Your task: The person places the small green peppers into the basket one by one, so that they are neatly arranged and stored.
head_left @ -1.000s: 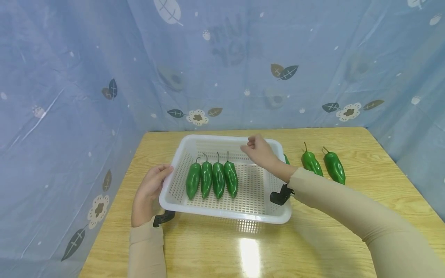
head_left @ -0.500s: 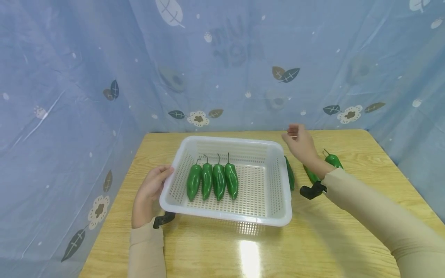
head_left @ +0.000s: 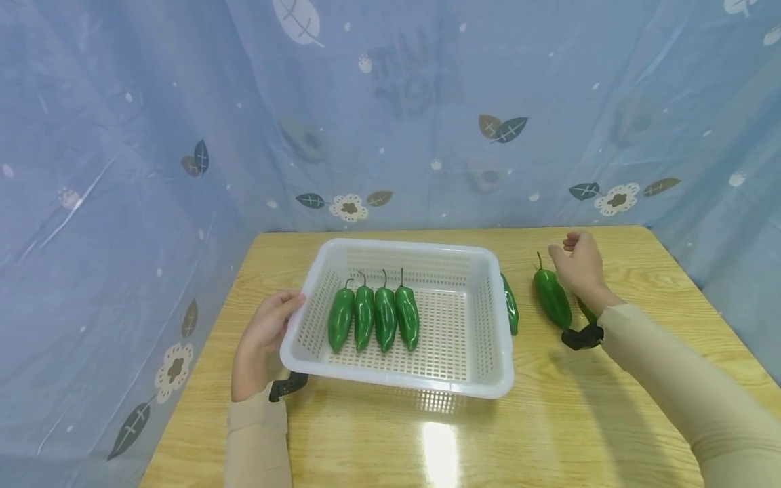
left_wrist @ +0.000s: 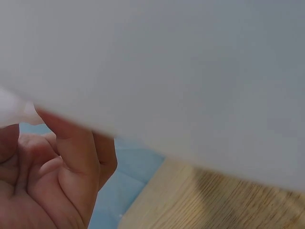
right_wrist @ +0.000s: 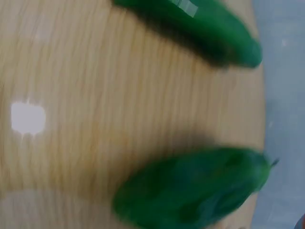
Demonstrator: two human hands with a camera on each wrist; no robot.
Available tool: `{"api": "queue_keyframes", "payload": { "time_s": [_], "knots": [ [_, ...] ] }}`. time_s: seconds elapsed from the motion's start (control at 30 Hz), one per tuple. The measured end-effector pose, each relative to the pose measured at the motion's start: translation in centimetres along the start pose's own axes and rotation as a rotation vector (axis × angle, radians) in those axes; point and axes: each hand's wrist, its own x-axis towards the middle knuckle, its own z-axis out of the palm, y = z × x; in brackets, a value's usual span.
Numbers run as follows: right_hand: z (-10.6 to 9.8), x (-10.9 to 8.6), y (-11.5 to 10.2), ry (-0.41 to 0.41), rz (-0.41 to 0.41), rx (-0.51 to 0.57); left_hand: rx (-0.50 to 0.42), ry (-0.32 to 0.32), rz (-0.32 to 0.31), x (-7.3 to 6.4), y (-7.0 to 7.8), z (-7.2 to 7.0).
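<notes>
My left hand (head_left: 264,329) grips the left rim of a white plastic basket (head_left: 396,388), thumb over the edge. In the left wrist view, curled fingers (left_wrist: 78,148) show under the basket's pale wall (left_wrist: 190,81). Inside the basket several green peppers (head_left: 340,318) lie side by side in its left half, stems away from me. My right hand (head_left: 582,268), fingers loosely bent and holding nothing, hovers over the rightmost green pepper (head_left: 587,310), which it partly hides. Just left of that hand lies another green pepper (head_left: 552,298). In the right wrist view, a blurred green pepper (right_wrist: 190,188) lies nearest.
One more green pepper (head_left: 510,305) lies against the outside of the basket's right wall, partly hidden by it. Everything rests on a wooden table (head_left: 342,434). A blue patterned curtain (head_left: 390,135) closes off the back and both sides.
My right hand has moved from above the basket rightward, past the middle loose pepper, to the rightmost one. The left hand and the basket have stayed in place.
</notes>
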Motion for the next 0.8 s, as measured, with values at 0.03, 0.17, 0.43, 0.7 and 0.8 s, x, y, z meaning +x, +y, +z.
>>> {"api": "queue_keyframes", "payload": {
  "time_s": [0.03,0.17,0.43,0.7,0.8],
  "knots": [
    [-0.2,0.0,0.4,0.006,0.012,-0.009,-0.005,-0.002,0.003,0.0,0.0,0.0],
    [-1.2,0.1,2.4,0.024,0.058,-0.034,-0.016,-0.014,0.016,-0.1,0.1,0.0],
    [-3.0,-1.2,5.3,-0.038,0.124,-0.045,-0.029,-0.020,0.017,-0.1,0.3,0.0],
    [-3.0,-2.8,7.5,-0.121,0.118,-0.076,-0.033,-0.011,0.010,0.0,0.2,0.0],
    [-2.8,-3.2,8.6,-0.146,0.105,-0.114,-0.037,-0.014,0.001,0.0,0.2,0.0]
  ]
}}
